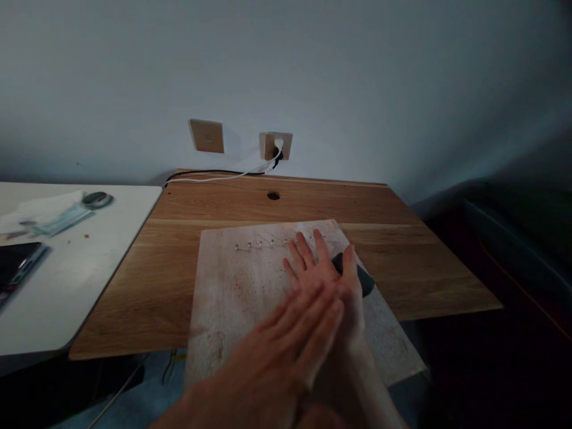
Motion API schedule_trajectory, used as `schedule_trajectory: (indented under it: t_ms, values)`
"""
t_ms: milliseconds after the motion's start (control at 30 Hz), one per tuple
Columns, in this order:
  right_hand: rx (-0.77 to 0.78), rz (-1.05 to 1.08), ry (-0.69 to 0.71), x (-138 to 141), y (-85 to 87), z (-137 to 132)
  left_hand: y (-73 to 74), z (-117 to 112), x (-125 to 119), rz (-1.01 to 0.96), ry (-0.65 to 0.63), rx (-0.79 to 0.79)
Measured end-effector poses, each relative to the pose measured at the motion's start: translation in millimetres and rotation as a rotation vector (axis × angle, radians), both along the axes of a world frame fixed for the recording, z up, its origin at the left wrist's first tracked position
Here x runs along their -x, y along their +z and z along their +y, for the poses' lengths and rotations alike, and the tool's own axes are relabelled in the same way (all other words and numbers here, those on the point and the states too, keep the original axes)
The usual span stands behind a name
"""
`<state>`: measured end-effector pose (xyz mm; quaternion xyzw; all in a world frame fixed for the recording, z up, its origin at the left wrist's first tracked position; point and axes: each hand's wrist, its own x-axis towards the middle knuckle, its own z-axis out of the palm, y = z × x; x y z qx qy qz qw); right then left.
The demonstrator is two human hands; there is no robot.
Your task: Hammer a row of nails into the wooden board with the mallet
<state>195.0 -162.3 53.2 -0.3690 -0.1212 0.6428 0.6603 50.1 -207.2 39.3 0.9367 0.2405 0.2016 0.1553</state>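
My right hand (320,267) is held over a pale, stained wooden board (227,298), its palm turned up and its fingers spread. Across the base of that palm lies my left hand (277,348), fingers stretched out and slightly blurred. Neither hand holds anything that I can see. Small metal nails or screws (260,244) stand in a row near the board's far edge, some of them hidden behind my right fingers. A dark, rounded block-like object (365,282) rests on the board just beyond my right thumb, partly covered; its kind is unclear.
The board lies on a brown wooden tabletop (147,286) and overhangs its front edge. To the left, a white table (84,286) bears a roll of tape (97,200), a pale blue packet (67,220) and a dark device (18,265). Cables run to a wall socket (277,146).
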Motion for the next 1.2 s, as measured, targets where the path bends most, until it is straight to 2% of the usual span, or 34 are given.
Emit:
schedule_trajectory:
  t_ms: [33,67,100,200,233,267,333,367,400,500,533,567,667,700,733,833,867,900,1000,1033,1067,1167,1200]
  values:
    - [0.011,-0.01,0.001,-1,1.4,0,0.2,-1,-2,-0.005,-0.072,0.005]
    - [0.007,-0.022,-0.003,-1,3.0,-1,-0.4,-1,-4,0.008,-0.082,0.016]
    - [-0.008,-0.032,-0.008,-2,4.9,-3,-1.6,-1,-4,0.033,-0.024,0.031]
    - [-0.073,-0.038,-0.034,-4,9.8,-8,-5.0,-1,-4,0.064,0.257,0.064]
    - [-0.075,-0.03,-0.054,-4,10.5,-9,-5.1,-1,-4,0.048,0.262,0.06]
    - [-0.064,-0.022,-0.07,-5,10.6,-8,-4.8,-2,-5,0.027,0.201,0.049]
    - [-0.026,-0.017,-0.079,-5,9.8,-6,-3.4,-4,-8,-0.007,-0.009,0.024]
    - [-0.017,-0.016,-0.066,-5,9.2,-5,-2.7,-4,-9,0.0,-0.063,0.022]
    - [-0.016,-0.012,-0.044,-5,8.7,-5,-2.1,-3,-9,0.019,-0.048,0.023]
    - [-0.059,0.017,0.009,-5,8.1,-7,1.3,3,-6,0.094,0.27,0.035]
    - [-0.065,0.027,0.014,-5,7.7,-8,3.2,5,-4,0.097,0.333,0.027]
    - [-0.066,0.03,0.016,-5,7.1,-9,5.3,6,-3,0.081,0.318,0.014]
    - [-0.081,0.013,0.018,-5,4.4,-9,8.9,7,-4,0.012,-0.01,-0.003]
    - [-0.085,0.01,0.021,-4,3.8,-9,8.3,7,-4,0.019,-0.062,0.01]
    - [-0.087,0.012,0.024,-4,3.5,-10,7.0,8,-4,0.044,-0.033,0.029]
    - [-0.083,0.044,0.042,-4,4.5,-11,2.6,12,0,0.103,0.326,0.061]
    - [-0.08,0.054,0.047,-4,5.1,-12,2.4,13,1,0.081,0.383,0.046]
    - [-0.077,0.062,0.054,-5,5.6,-12,2.7,12,0,0.05,0.345,0.024]
    - [-0.075,0.062,0.074,-6,6.8,-13,3.1,11,-2,0.002,-0.014,-0.028]
    - [-0.076,0.061,0.086,-6,7.3,-14,1.7,12,-3,0.012,-0.049,-0.03]
    - [-0.081,0.064,0.095,-6,8.1,-15,-0.4,14,-2,0.027,-0.001,-0.03]
    - [-0.098,0.087,0.101,-4,11.7,-21,-6.5,22,2,0.034,0.385,-0.042]
    - [-0.095,0.09,0.098,-3,12.7,-23,-7.1,23,4,0.012,0.411,-0.054]
